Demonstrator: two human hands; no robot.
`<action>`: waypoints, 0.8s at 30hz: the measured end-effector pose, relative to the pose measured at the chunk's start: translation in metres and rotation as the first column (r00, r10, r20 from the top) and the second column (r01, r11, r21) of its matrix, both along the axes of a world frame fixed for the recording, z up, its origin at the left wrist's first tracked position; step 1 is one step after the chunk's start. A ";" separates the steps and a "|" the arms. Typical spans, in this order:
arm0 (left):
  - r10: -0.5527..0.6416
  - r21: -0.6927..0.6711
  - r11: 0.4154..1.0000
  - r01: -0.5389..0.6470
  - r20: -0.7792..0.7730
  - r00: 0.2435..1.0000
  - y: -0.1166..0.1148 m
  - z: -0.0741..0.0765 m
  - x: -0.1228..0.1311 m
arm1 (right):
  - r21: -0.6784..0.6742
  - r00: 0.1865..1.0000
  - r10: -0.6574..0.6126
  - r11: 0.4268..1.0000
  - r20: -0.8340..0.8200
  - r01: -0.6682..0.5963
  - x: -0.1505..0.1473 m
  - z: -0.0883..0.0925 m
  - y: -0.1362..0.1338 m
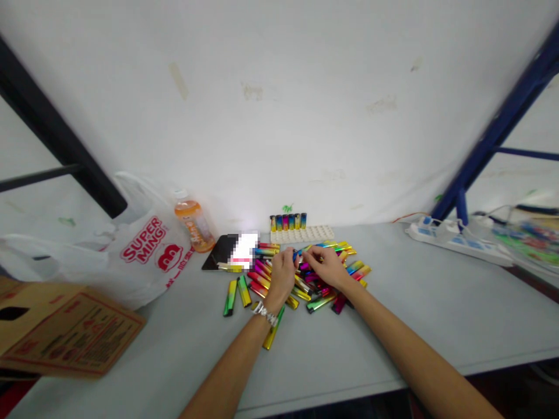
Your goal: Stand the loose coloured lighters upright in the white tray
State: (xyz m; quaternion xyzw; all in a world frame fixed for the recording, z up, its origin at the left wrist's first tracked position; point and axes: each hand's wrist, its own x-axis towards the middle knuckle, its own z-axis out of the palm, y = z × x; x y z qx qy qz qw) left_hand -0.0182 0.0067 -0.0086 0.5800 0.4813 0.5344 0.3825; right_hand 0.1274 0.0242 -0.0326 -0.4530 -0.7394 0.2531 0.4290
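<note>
Left hand [283, 272] and right hand [326, 266] close together

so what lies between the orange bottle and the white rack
In the head view, a dark flat device, partly pixelated, and a few colourful lighters lie between them.

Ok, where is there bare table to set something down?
The widest bare patch of table lies between the right forearm and the power strip. Another lies between the carton and left forearm. It's crowded under both hands, where lighters are heaped, and back left, around the bag and bottle.
</note>
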 end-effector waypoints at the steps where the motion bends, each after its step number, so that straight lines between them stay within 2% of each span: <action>1: 0.000 0.005 1.000 0.000 -0.006 1.000 0.000 0.000 0.000 | -0.001 1.000 0.002 1.000 -0.002 -0.002 0.000 0.000 0.000; 6: 0.015 0.004 1.000 -0.015 0.003 1.000 0.001 -0.004 -0.001 | -0.015 1.000 0.009 1.000 -0.025 -0.010 -0.001 0.002 -0.002; 14: -0.009 0.006 1.000 0.009 -0.012 1.000 -0.001 -0.001 0.000 | -0.027 0.997 0.038 0.999 -0.068 -0.040 -0.001 0.004 -0.005; 20: -0.046 0.041 0.998 0.045 0.023 0.999 0.000 -0.013 -0.004 | 0.159 0.985 0.127 0.981 -0.118 -0.108 -0.005 0.017 -0.020; 24: -0.027 0.101 0.995 0.028 -0.011 1.000 -0.001 -0.018 -0.008 | 0.146 0.982 0.123 0.984 -0.144 -0.102 -0.011 0.023 -0.028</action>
